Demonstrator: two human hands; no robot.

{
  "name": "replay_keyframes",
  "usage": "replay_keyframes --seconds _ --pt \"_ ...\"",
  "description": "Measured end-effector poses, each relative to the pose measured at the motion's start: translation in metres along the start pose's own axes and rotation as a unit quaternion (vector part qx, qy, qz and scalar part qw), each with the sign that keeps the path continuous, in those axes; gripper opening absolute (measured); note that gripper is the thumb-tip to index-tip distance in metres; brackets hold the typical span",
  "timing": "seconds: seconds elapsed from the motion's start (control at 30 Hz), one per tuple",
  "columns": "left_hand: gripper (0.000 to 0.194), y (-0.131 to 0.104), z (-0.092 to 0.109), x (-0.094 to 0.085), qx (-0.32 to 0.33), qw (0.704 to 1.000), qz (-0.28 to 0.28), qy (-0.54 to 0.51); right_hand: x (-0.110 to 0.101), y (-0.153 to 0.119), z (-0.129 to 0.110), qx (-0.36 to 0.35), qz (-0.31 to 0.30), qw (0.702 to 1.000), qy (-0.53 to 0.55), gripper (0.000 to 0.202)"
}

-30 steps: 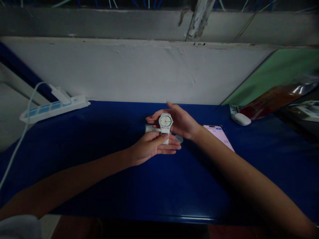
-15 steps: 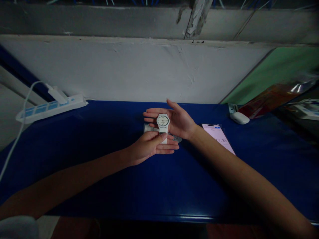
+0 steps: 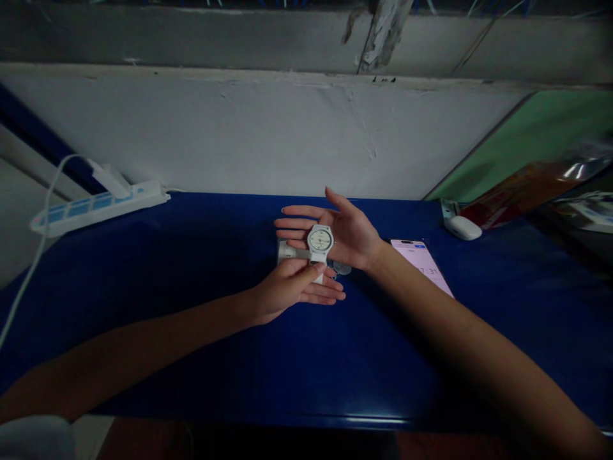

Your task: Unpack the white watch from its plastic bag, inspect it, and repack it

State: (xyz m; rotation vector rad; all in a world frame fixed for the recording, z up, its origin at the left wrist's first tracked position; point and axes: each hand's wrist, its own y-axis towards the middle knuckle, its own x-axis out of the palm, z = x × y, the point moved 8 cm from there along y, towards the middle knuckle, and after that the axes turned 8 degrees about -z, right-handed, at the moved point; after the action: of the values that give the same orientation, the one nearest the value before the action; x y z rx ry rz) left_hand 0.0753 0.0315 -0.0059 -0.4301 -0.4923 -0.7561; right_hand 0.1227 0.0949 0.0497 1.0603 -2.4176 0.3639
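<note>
My left hand [image 3: 282,285] pinches the lower strap of a white wristwatch [image 3: 320,240] under its thumb, the other fingers stretched out beneath. The round dial faces up. Just behind the watch, my right hand [image 3: 352,235] lies palm up with fingers extended and thumb apart. The watch case overlaps its palm and fingers; whether they touch, I cannot tell. Partly hidden under the hands is a pale, clear-looking item [image 3: 286,251] on the desk. A small grey round piece [image 3: 341,268] shows below my right palm; its kind is unclear.
A lit phone [image 3: 424,265] lies on the blue desk [image 3: 191,364] right of my hands. Beyond it are a white earbud-case-like object [image 3: 462,227] and a reddish plastic package [image 3: 517,191]. At the left sits a white power strip [image 3: 100,207] with a cable. A white wall panel [image 3: 268,134] stands behind.
The watch has shifted slightly right and down, and its dial has turned a little. My left hand has moved slightly down with it; my right hand stays nearly in place.
</note>
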Motion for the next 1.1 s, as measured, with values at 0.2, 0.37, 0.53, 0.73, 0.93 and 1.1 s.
replay_keyframes --seconds 0.2,0.37,0.53,0.73,0.93,1.1 --pt "0.032 0.002 0.001 -0.002 0.016 1.0 0.017 0.001 0.001 -0.002 -0.005 -0.026 0.016 1.0 -0.006 0.062" --pt "0.028 0.003 -0.001 -0.004 0.014 1.0 0.026 0.0 0.002 -0.003 -0.004 -0.017 0.023 0.999 -0.016 0.066" --pt "0.026 0.003 -0.002 -0.005 0.017 1.0 0.022 -0.016 0.004 -0.003 -0.006 -0.024 0.016 0.999 -0.023 0.062" --pt "0.028 0.001 -0.003 -0.004 0.012 0.999 0.03 -0.009 0.005 -0.001 -0.002 -0.015 0.028 0.999 -0.016 0.06" --pt "0.035 0.002 0.021 -0.008 0.065 0.994 0.052 0.074 -0.002 -0.003 -0.018 -0.08 0.055 0.984 -0.152 0.043" --pt "0.023 -0.01 0.068 -0.016 0.167 0.926 0.114 0.32 0.008 -0.029 -0.058 -0.148 0.085 0.835 -0.524 0.036"
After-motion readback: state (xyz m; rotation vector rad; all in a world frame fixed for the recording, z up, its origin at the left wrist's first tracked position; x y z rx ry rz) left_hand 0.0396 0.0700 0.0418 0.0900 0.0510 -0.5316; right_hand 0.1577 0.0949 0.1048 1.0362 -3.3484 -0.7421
